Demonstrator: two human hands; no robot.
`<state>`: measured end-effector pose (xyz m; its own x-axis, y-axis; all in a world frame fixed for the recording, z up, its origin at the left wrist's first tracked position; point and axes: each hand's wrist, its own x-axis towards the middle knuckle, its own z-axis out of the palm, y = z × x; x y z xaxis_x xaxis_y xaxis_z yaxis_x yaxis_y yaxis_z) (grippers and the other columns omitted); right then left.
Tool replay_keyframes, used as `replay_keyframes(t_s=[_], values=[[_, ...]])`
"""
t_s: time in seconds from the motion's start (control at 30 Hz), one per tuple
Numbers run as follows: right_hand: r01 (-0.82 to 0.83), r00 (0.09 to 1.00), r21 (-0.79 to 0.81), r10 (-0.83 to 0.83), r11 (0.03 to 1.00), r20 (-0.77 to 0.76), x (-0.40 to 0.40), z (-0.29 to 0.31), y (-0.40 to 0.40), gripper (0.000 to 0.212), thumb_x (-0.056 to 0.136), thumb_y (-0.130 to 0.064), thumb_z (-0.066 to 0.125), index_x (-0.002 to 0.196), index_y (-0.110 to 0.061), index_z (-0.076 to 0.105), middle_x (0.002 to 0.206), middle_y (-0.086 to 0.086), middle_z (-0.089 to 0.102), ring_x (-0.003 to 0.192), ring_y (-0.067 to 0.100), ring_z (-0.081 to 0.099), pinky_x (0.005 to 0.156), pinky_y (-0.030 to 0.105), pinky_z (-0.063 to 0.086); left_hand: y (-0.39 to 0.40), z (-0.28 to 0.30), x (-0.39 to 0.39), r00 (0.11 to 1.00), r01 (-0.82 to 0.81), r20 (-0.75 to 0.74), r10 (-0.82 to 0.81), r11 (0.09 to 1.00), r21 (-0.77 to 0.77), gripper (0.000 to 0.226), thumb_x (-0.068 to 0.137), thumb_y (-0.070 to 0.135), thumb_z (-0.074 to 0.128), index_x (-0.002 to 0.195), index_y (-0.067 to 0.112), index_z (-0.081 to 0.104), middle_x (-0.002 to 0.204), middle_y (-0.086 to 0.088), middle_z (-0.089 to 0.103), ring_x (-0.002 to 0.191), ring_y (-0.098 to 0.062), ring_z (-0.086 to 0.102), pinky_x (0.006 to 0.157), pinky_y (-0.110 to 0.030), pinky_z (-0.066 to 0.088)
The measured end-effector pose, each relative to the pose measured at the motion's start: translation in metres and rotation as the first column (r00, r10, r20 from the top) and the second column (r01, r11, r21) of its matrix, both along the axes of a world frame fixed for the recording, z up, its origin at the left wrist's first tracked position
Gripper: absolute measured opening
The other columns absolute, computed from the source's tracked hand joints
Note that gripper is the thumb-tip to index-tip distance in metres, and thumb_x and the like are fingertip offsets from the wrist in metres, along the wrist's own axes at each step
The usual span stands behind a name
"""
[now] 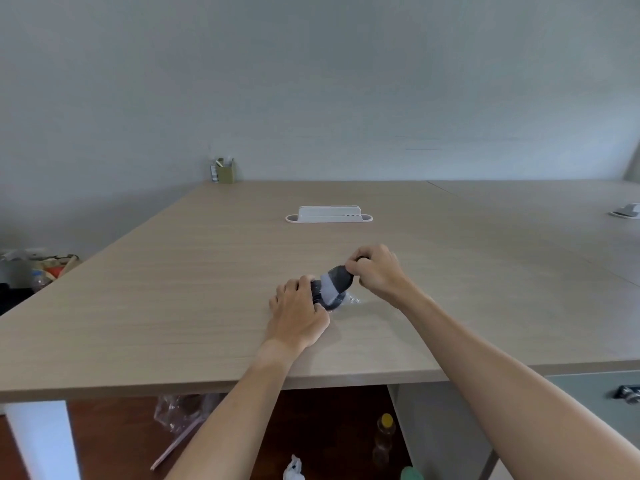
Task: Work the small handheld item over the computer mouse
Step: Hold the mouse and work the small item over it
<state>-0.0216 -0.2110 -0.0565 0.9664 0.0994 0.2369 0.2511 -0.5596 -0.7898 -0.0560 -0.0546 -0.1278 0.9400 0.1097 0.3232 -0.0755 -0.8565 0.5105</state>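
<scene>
A dark computer mouse (317, 293) lies on the wooden table (207, 289), partly hidden under my left hand (298, 313), which grips its left side. My right hand (375, 271) holds a small dark brush (337, 280) whose pale bristles rest on the mouse's top. A bit of clear plastic wrap (353, 300) lies on the table just right of the mouse.
A white cable tray (329, 215) sits mid-table farther back. A green pen holder (227, 173) stands at the far left corner, and a grey-white object (627, 211) at the far right. Bottles and bags are on the floor under the table.
</scene>
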Motion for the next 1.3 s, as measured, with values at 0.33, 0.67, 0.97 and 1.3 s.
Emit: replay_keyframes(t_s=[0.33, 0.67, 0.97, 1.3], values=[[0.100, 0.984, -0.108, -0.082, 0.989, 0.161, -0.004, 0.009, 0.016, 0.022, 0.077, -0.002, 0.051, 0.081, 0.003, 0.071, 0.082, 0.012, 0.073, 0.080, 0.031, 0.062, 0.057, 0.032, 0.047, -0.001, 0.001, 0.000, 0.999, -0.022, 0.025, 0.021, 1.000, 0.004, 0.044, 0.083, 0.018, 0.048, 0.127, 0.018, 0.045, 0.131, -0.003, 0.047, 0.121, -0.026, 0.039, 0.102, -0.038, 0.029], [0.201, 0.972, -0.117, -0.183, 0.973, 0.148, 0.005, 0.005, 0.010, 0.023, 0.072, -0.011, 0.047, 0.080, -0.002, 0.066, 0.085, 0.012, 0.069, 0.081, 0.032, 0.062, 0.068, 0.041, 0.054, -0.002, 0.001, 0.001, 0.999, -0.046, 0.021, 0.046, 0.999, 0.012, 0.041, 0.085, 0.026, 0.053, 0.124, 0.018, 0.046, 0.128, -0.004, 0.047, 0.120, -0.027, 0.039, 0.101, -0.038, 0.030], [0.028, 1.000, -0.125, -0.027, 0.992, 0.016, 0.005, 0.003, 0.023, 0.025, 0.075, -0.002, 0.050, 0.081, 0.013, 0.069, 0.087, 0.027, 0.071, 0.069, 0.022, 0.048, 0.053, 0.029, 0.037, -0.001, -0.002, 0.001, 0.998, -0.057, 0.038, 0.057, 0.998, -0.003, 0.042, 0.083, 0.025, 0.055, 0.124, 0.017, 0.046, 0.126, -0.004, 0.047, 0.120, -0.027, 0.040, 0.100, -0.037, 0.031], [0.115, 0.987, -0.082, -0.105, 0.990, 0.124, 0.006, 0.012, 0.031, 0.023, 0.071, -0.002, 0.050, 0.078, 0.017, 0.062, 0.080, 0.033, 0.065, 0.071, 0.045, 0.049, 0.053, 0.039, 0.041, -0.001, 0.001, 0.000, 0.998, -0.048, 0.032, 0.051, 0.995, -0.082, 0.064, 0.080, 0.023, 0.057, 0.138, 0.017, 0.031, 0.132, -0.004, 0.046, 0.127, -0.028, 0.039, 0.106, -0.040, 0.030]])
